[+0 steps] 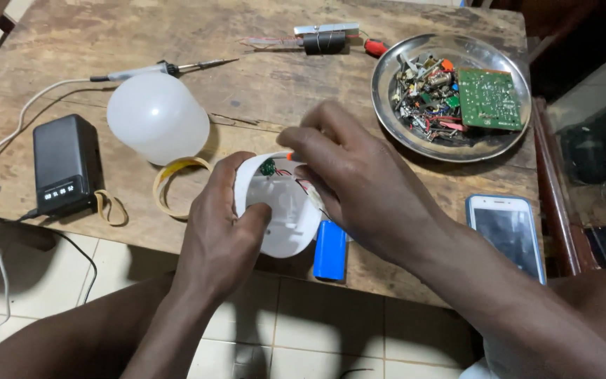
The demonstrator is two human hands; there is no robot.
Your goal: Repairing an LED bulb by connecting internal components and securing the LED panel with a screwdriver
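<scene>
1. The left hand [219,228] has its grip clamped on the white lamp housing [282,210] at the centre of the frame: thumb hooked over the near rim and into the open cup, fingers wrapped round the outer wall on the left.
2. The housing's open mouth faces up and toward the camera, tilted a little to the right; its long axis runs from the lower right toward the upper left of the frame.
3. The right hand [359,182] comes in from the lower right and lies over the housing's far rim. Its fingertips [296,151] are pinched together at the upper edge, where a small orange tip shows; whether they clamp that tip or only touch it, I cannot tell.
4. Inside the cup, just below that pinch, sit a small green part [268,167] and thin red and black wires [301,184] running right, under the right hand.
5. Both forearms rise from the bottom edge, wrists bent inward toward the housing.
6. A blue cylindrical cell [330,250] lies on the wooden surface [261,91] just beside the housing, lower right.
7. Farther out: a white dome cover [157,118] upper left, a soldering iron [170,69] above it, and a metal dish [499,144] of parts at upper right.
</scene>
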